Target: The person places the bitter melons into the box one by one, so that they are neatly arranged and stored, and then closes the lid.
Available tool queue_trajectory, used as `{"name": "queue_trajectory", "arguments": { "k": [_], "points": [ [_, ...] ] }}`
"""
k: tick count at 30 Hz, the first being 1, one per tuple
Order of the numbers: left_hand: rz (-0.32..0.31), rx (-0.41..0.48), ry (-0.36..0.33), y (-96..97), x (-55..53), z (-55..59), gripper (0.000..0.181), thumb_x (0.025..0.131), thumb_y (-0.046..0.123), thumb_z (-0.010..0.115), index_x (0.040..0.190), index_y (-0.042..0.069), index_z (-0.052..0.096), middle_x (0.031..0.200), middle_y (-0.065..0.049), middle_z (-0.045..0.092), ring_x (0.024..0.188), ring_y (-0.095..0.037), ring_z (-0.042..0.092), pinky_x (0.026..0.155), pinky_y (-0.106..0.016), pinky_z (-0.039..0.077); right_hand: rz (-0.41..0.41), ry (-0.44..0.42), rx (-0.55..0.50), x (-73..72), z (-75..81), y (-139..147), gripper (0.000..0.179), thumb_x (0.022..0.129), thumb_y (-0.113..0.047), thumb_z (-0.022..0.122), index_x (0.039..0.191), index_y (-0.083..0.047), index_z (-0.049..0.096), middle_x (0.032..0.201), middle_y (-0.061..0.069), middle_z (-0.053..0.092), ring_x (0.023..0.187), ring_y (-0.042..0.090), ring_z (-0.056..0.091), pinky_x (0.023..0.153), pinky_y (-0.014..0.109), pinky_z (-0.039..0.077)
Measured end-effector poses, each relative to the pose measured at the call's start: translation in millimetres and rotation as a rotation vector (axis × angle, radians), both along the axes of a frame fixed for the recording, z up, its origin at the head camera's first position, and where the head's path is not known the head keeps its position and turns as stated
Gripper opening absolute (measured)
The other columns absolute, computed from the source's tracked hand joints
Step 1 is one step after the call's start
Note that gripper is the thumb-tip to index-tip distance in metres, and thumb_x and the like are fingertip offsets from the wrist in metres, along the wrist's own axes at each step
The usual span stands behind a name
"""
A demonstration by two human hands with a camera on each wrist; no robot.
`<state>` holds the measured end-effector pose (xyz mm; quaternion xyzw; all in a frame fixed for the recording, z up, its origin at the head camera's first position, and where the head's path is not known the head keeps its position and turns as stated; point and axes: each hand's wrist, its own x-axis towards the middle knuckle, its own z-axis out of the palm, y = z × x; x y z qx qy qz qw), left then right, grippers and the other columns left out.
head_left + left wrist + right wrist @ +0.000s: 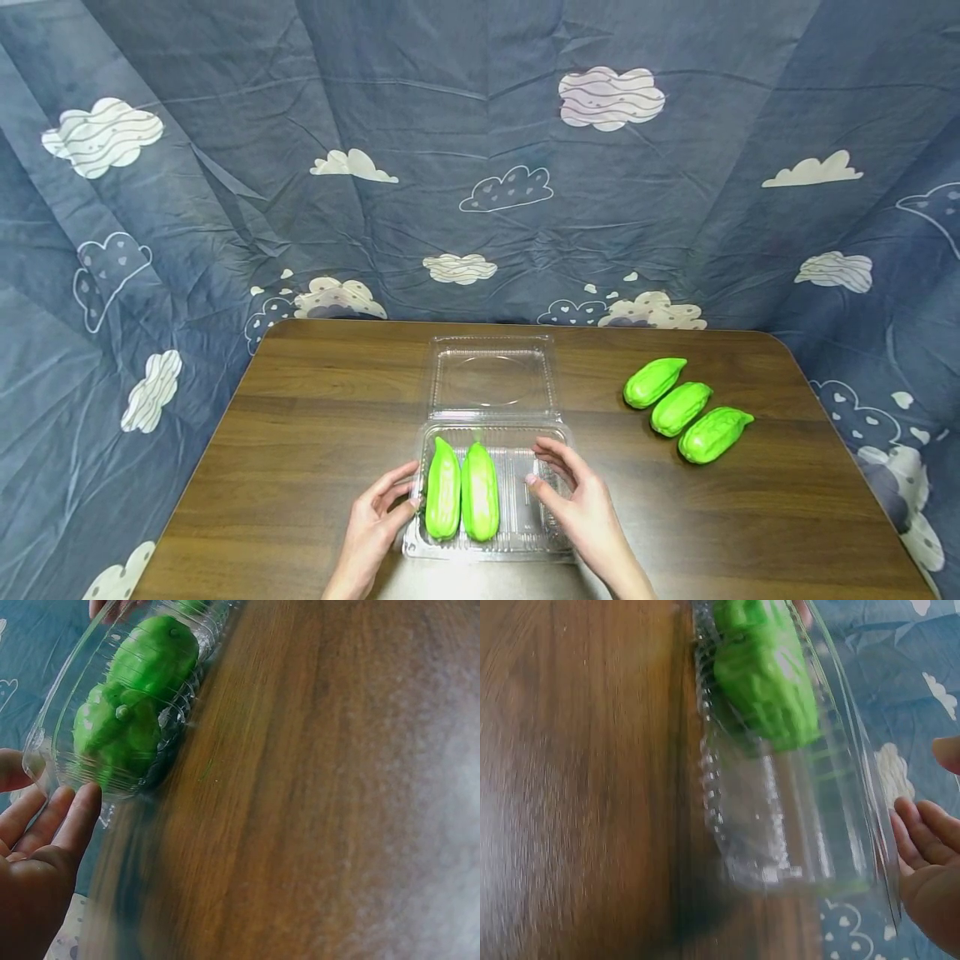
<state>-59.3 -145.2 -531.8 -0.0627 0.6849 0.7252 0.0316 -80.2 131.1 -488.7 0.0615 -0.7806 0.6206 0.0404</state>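
Note:
A clear plastic clamshell container (517, 546) sits near the front of the table, its lid (491, 383) folded back behind it. Inside, on the left half, two bright green, gourd-like vegetables (480, 493) lie side by side, pointed ends away from me. My left hand (372, 521) pinches the left rim, with the thumb (13, 769) on one side and fingertips (88, 796) on the other. At the opposite side, my right hand (585, 504) hovers by the right edge, fingers loosely bent, thumb apart from them, holding nothing.
Three more green vegetables (681, 408) lie in a slanting row on the right of the brown wooden table (300, 450). Behind the table hangs a blue cloth (420, 108) printed with clouds.

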Motion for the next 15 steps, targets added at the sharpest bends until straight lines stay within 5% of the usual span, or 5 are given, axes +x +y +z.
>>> {"name": "queue_trajectory", "arguments": {
  "k": [15],
  "points": [
    [-0.006,-0.01,0.042,1.4,1.7,1.6,0.049,0.083,-0.006,0.067,0.131,0.0,0.059,0.135,-0.018,0.056,0.113,-0.023,0.059,0.09,-0.026,0.049,-0.099,0.082,-0.025,5.0,2.1,32.8,0.046,0.087,0.004,0.07,0.13,0.001,0.057,0.128,0.018,0.061,0.119,0.01,0.056,0.102,0.017,0.037]
  ]
}}
